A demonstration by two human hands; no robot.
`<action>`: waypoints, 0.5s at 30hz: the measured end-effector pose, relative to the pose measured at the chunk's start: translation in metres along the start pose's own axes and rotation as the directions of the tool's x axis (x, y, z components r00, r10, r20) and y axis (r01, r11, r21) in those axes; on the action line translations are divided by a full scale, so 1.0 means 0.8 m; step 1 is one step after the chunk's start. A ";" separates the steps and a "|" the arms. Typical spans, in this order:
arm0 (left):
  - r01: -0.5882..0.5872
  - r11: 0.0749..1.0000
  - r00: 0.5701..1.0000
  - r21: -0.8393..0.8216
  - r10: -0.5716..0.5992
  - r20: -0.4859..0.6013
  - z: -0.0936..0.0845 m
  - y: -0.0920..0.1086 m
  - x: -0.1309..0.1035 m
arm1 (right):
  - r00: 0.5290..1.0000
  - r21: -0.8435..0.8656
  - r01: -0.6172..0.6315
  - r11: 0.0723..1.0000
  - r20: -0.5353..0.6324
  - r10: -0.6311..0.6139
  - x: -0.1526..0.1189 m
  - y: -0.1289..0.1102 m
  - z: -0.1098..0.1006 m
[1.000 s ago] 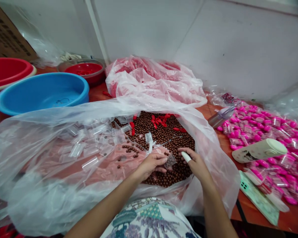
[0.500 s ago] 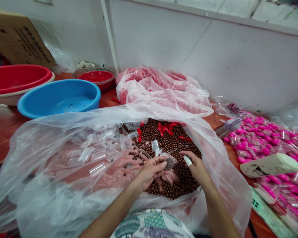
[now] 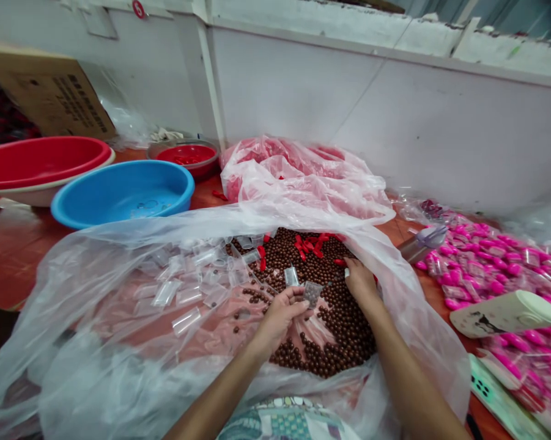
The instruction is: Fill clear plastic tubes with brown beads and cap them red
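Note:
My left hand [image 3: 282, 315] pinches a small clear plastic container [image 3: 312, 293] above the brown beads [image 3: 334, 333]. It looks greyish inside; its contents are too blurred to make out. My right hand [image 3: 361, 284] is at the right side of the bead pile, fingers curled down at a small red plastic piece [image 3: 340, 263]. A white cover shows on one of its digits. Another clear container [image 3: 291, 276] stands just beyond my left fingertips. Several more red pieces [image 3: 309, 245] lie on the beads at the back. Loose clear containers [image 3: 188, 293] are scattered left of the beads.
A translucent plastic sheet [image 3: 96, 342] surrounds the beads. Behind are a blue basin [image 3: 119, 192], red basins [image 3: 41, 160] and a bag of red pieces [image 3: 298, 177]. At right lie pink-capped containers [image 3: 495, 256], a pale bottle [image 3: 504, 315] and a phone [image 3: 499, 391].
My right hand has moved forward, away from beside the left hand, to the red piece at the right. My left hand still holds the clear container. The view has tilted up slightly.

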State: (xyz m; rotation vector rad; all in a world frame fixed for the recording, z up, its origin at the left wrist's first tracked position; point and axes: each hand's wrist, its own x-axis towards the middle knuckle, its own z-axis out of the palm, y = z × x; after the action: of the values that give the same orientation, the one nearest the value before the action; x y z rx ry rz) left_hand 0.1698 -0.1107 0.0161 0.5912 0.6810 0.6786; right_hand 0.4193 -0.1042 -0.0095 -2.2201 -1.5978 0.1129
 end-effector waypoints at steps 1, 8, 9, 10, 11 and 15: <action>-0.002 1.000 1.000 0.005 0.002 0.008 -0.001 0.000 -0.001 | 1.000 -0.018 -0.012 1.000 0.007 0.012 0.001 0.000 0.001; -0.012 1.000 1.000 -0.012 0.012 0.017 -0.012 0.006 -0.010 | 0.999 -0.021 -0.024 0.999 0.029 0.025 -0.006 0.009 -0.004; -0.009 1.000 1.000 -0.025 0.009 0.016 -0.013 0.008 -0.011 | 0.999 -0.001 -0.022 1.000 0.025 0.022 -0.007 0.010 -0.005; -0.006 0.999 1.000 -0.034 0.007 0.013 -0.013 0.010 -0.013 | 1.000 0.024 -0.018 1.000 0.019 0.017 -0.009 0.010 -0.006; -0.005 0.999 1.000 -0.039 0.005 0.009 -0.013 0.012 -0.014 | 1.000 0.051 -0.011 0.999 0.009 0.010 -0.010 0.008 -0.007; 0.014 1.000 1.000 -0.020 -0.014 -0.003 -0.013 0.018 -0.020 | 0.999 0.272 0.031 0.962 -0.039 -0.021 -0.026 -0.012 -0.011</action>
State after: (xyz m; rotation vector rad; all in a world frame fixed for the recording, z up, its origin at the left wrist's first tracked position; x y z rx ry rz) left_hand 0.1478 -0.1104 0.0250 0.5669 0.6800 0.6728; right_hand 0.4063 -0.1233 -0.0018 -1.9792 -1.4924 0.2679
